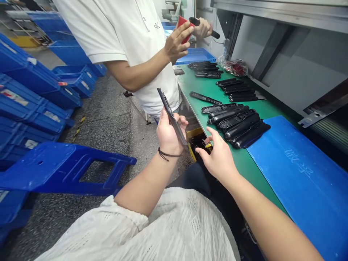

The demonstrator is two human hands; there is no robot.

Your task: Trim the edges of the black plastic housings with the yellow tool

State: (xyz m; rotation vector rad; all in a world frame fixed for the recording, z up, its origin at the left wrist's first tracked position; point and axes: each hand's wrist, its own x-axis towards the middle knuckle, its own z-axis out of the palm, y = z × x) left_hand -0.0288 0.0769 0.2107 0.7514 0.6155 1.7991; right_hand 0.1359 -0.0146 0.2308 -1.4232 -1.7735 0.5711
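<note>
As L hand grips blk part, palm side hidden, details unclear

black part | long, slim, recessed inner face | steeply tilted | in left hand

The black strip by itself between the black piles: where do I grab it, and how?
Probably pinch the black strip at its middle, from above, thumb and fingers on its long sides: it's narrow, lies flat and has green table on both.
</note>
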